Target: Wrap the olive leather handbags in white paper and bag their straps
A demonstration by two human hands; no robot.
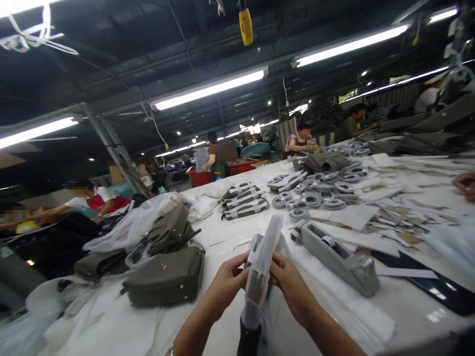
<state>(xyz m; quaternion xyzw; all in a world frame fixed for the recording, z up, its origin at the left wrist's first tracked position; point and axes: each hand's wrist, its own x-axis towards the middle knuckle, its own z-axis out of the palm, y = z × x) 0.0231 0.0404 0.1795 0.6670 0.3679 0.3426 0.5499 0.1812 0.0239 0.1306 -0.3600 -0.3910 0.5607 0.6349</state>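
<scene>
Between both hands stands a bundle wrapped in whitish translucent material [258, 282], with a gold-coloured frame shape showing through and a dark strap end below it. My left hand [228, 282] is closed on its left side, thumb and fingers pinching the wrap. On the other side my right hand [289, 279] grips it, with the fingertips partly hidden behind the wrap. An olive-green handbag [165, 277] lies on the table to the left of my left hand. A grey tape dispenser [337, 257] sits to the right of my right hand.
Wrapped strap bundles [245, 201] and grey coiled rolls [311, 200] lie farther back. Paper strips [408, 217] and a dark glossy board [434, 282] are on the right. Plastic bags and more olive bags [166, 225] lie left. Other people work around; someone's hand [465, 185] shows far right.
</scene>
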